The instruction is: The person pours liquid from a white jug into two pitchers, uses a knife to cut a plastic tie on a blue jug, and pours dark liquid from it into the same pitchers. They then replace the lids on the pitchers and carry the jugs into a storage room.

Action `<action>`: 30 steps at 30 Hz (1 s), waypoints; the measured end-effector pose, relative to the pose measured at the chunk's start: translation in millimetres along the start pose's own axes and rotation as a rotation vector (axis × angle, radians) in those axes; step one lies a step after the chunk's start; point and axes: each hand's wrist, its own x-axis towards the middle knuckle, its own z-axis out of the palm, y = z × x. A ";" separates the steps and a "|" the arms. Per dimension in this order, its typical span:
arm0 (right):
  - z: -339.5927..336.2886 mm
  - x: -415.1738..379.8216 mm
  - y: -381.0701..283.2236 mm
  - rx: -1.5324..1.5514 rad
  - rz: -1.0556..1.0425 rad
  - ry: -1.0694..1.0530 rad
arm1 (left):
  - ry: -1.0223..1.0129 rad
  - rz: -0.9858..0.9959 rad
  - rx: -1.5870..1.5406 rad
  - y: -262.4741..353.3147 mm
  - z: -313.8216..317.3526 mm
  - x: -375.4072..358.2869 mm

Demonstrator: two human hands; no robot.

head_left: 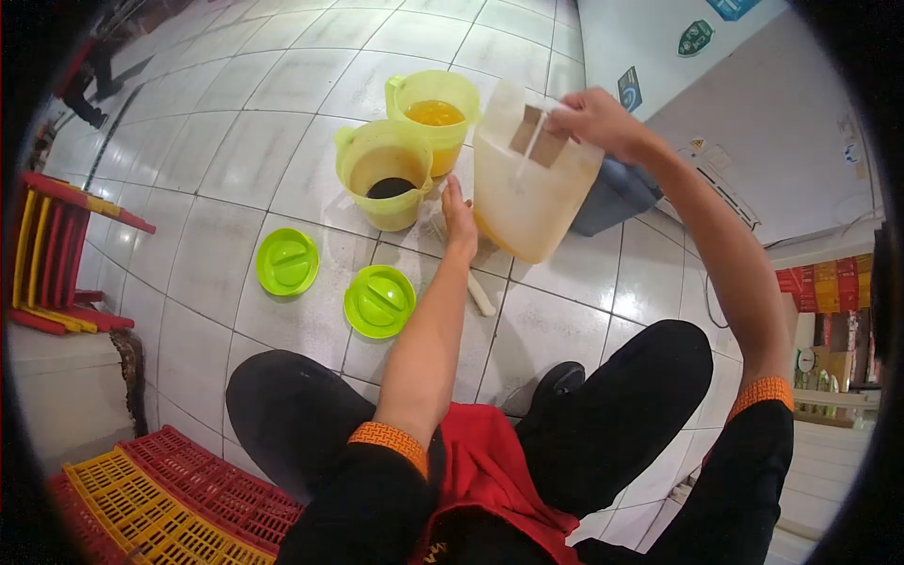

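A cloudy white plastic jug [532,193] with some amber liquid low inside hangs tilted from my right hand [591,124], whose fingers wrap its handle. To its left stand two yellow-green pitchers: the nearer pitcher [386,202] holds dark liquid, the farther pitcher [447,141] orange liquid. My left hand [459,217] is upright beside the nearer pitcher, fingers extended, holding nothing visible. Two bright green lids, a left lid [287,262] and a right lid [379,301], lie on the tiled floor. A pale stick-like handle [481,294] lies partly behind my left forearm.
A dark blue-grey container [612,196] stands behind the jug, by a white appliance [697,94]. Red and yellow crates [179,490] are at lower left, with a red and yellow stool-like stack [56,250] above. A person's legs [89,80] show at far left.
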 end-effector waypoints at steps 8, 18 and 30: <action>39.6 -71.0 58.4 0.206 -0.014 0.234 | -0.074 0.425 1.225 -5.0 -56.1 -6.0; 48.9 -106.3 95.3 0.304 -0.031 0.249 | -0.166 0.326 1.857 10.0 -47.2 -5.9; 47.4 -106.1 92.6 0.342 -0.042 0.247 | -0.500 0.165 0.232 112.8 66.0 -29.2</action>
